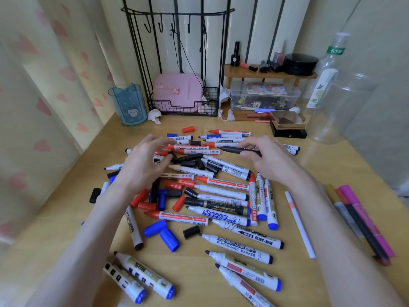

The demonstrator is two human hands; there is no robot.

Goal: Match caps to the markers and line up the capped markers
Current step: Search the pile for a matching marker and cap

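A heap of uncapped whiteboard markers (223,214) and loose red, blue and black caps covers the middle of the wooden table (221,244). My right hand (267,158) grips a slim black marker (240,150), its bare tip pointing left. Over the black caps (190,161) at the heap's far side hovers my left hand (143,165), fingers curled down and touching a black cap (172,156) at the fingertips. Two blue caps (162,233) lie near the front. Several slim capped markers (363,222) lie side by side at the right edge.
A blue pen cup (129,105) and a black wire rack (183,107) with a pink case stand at the back. A wooden shelf (270,74) over a clear box sits back right, beside clear plastic bottles (336,89). A white stick (299,224) lies right of the heap.
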